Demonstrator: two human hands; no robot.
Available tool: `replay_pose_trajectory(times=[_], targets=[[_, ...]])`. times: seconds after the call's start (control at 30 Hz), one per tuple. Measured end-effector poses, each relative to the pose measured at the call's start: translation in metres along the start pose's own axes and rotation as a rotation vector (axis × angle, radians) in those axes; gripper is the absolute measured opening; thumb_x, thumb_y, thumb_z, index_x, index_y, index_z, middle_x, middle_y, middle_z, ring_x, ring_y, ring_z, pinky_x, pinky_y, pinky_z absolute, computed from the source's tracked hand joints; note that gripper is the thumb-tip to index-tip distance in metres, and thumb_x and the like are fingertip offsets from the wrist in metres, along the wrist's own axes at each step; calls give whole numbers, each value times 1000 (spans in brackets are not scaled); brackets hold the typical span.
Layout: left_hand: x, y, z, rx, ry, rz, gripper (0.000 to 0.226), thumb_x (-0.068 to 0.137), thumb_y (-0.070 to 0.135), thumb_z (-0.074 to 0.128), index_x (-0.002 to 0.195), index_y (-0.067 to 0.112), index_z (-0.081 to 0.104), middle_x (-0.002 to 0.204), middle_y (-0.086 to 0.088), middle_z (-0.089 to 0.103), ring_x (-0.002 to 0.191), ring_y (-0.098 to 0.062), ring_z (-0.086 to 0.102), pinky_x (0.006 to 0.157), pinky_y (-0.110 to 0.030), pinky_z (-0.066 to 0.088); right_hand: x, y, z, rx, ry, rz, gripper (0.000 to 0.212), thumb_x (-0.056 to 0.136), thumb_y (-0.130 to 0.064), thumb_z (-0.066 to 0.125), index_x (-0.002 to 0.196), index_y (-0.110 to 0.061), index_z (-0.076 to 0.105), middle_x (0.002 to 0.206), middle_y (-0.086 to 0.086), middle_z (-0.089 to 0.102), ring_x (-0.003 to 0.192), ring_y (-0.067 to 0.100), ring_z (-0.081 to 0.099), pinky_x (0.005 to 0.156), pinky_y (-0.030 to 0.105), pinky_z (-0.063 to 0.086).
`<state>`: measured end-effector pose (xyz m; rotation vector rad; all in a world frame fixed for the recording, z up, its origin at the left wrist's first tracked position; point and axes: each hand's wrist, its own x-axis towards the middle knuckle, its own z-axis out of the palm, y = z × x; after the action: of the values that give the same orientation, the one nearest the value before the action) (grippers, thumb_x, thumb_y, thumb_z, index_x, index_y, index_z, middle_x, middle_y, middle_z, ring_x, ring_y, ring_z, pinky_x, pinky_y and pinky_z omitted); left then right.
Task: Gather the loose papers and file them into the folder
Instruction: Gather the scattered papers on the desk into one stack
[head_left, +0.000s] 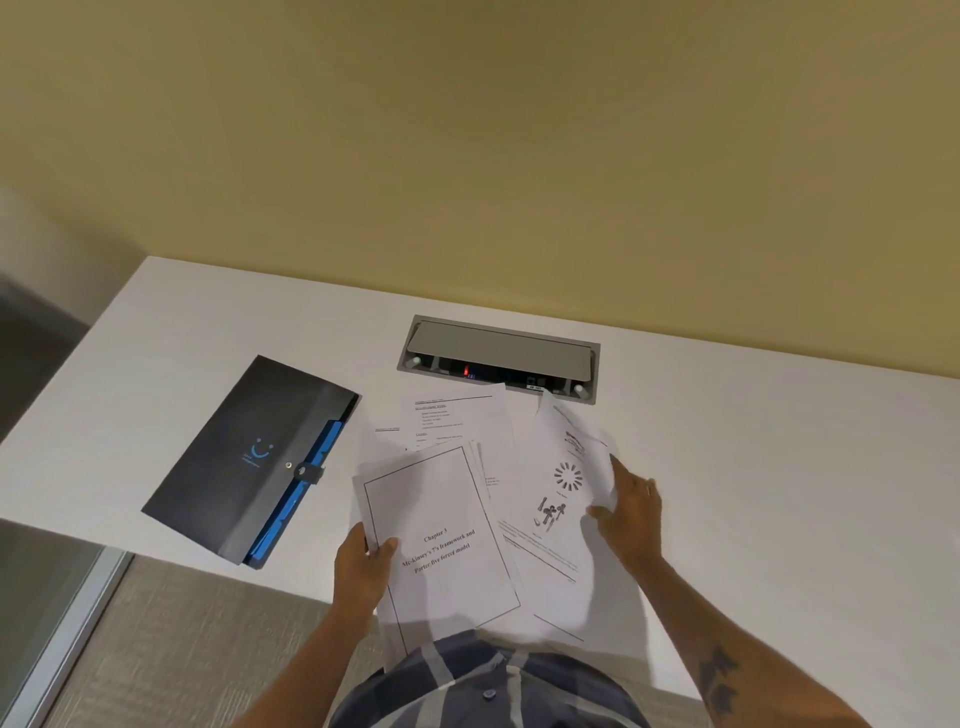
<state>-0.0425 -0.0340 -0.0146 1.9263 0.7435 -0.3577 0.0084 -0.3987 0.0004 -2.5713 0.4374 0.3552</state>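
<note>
the left hand (363, 558) pinches the chapter 3 stack (441, 540); the right hand (631, 506), fingers half open, lifts a diagram sheet (566, 483) by its edge. more pages (457, 421) lie on the surface (779, 467). best to square edges before reaching for the closed folder (249, 457) at left.

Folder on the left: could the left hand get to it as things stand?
Probably not right away. The table between the left hand and the folder is bare, but that hand grips the Chapter 3 sheets and would have to put them down first.
</note>
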Motion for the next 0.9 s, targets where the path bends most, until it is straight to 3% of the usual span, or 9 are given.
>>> replay_pose_trajectory(times=[0.1,0.23,0.3,0.43,0.57,0.67,0.8,0.83,0.9], targets=[[-7,5,0,-50,15,8,38,98,23,67,132,16,51,117,-8,66,105,-34,69,90,-54,61,-15,-7,9,501,44,216,57,84,-6,83,135,-4,58,118,8,68,109,26,63,98,47,55],[-10,15,-2,-97,29,18,31,100,20,64,129,22,53,111,1,68,105,-28,70,80,-39,61,-30,-4,23,607,23,245,18,91,-7,76,101,7,70,92,11,70,89,30,68,74,37,54],[-10,21,-6,-141,-1,32,33,100,21,64,132,26,54,111,10,68,102,-17,69,75,-29,60,-36,-4,26,651,-2,245,24,93,-8,75,113,5,72,101,14,74,96,34,71,80,37,57],[-8,33,-18,-257,-84,0,26,97,27,69,119,37,61,111,8,76,103,-18,73,82,-41,64,-43,-5,27,754,-78,227,39,92,-7,76,131,-3,69,121,12,75,111,33,71,101,51,58],[-7,45,-31,-323,-178,21,29,93,26,73,119,36,65,110,9,80,98,-17,79,77,-37,67,-46,-13,27,767,-141,144,41,94,-11,75,134,-11,68,125,4,75,115,25,71,101,45,59],[-3,49,-34,-305,-204,-13,29,95,20,72,122,28,65,111,2,80,100,-24,79,82,-43,67,-48,-27,28,760,-196,73,38,98,-18,71,136,-18,68,128,-6,74,119,16,69,98,26,56],[1,46,-33,-297,-226,-61,25,98,17,69,123,19,66,116,-4,78,108,-29,74,93,-48,62,-53,-49,33,795,-290,39,33,102,-23,65,134,-27,68,132,-11,72,125,12,66,111,35,50],[0,45,-33,-302,-233,-73,24,98,17,68,122,19,66,115,-3,78,108,-27,74,93,-47,61,-56,-55,33,791,-316,29,31,103,-25,64,133,-30,68,130,-11,73,123,13,67,109,35,52],[-2,42,-31,-271,-246,-89,14,98,19,68,112,18,67,105,6,79,102,-23,72,86,-38,59,-62,-67,35,785,-376,19,26,104,-36,61,128,-39,70,113,-8,79,100,18,74,89,35,60]])
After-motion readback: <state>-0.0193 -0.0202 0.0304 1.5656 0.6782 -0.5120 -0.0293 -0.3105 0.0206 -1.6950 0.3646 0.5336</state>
